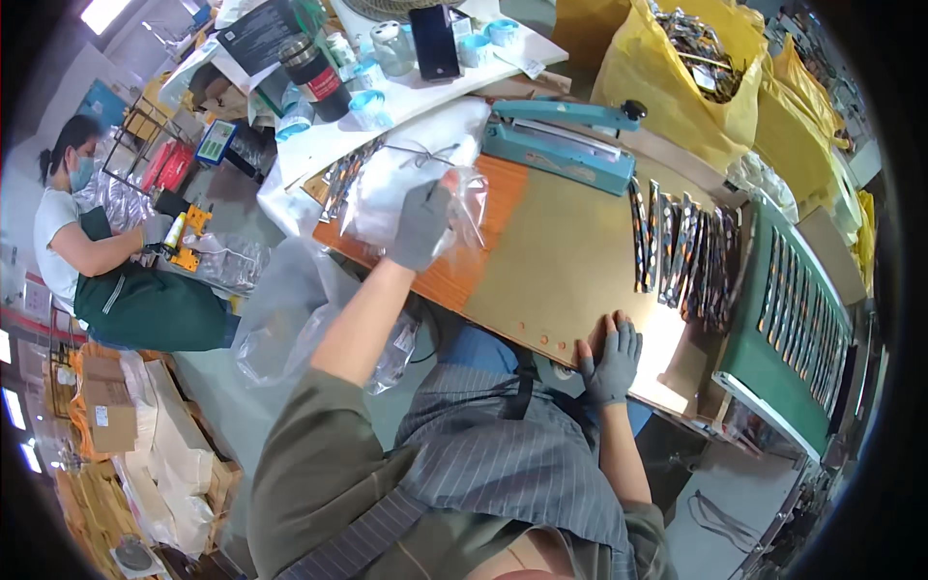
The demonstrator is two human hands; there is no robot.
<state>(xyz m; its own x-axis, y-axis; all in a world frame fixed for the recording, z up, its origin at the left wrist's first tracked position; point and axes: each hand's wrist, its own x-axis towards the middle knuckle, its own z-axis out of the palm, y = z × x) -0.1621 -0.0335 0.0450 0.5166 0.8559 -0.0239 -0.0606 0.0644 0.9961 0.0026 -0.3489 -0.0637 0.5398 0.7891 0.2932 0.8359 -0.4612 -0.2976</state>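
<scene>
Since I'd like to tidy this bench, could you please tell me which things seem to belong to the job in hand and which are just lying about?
Probably part of the job:
clear plastic at the left hand
dark patterned strips
teal bar sealer
brown board under the right hand

Seemingly just lying about, untouched:
dark flask with red band
glass jar
black rectangular device

Head-worn fisheye, looking down, close range
</scene>
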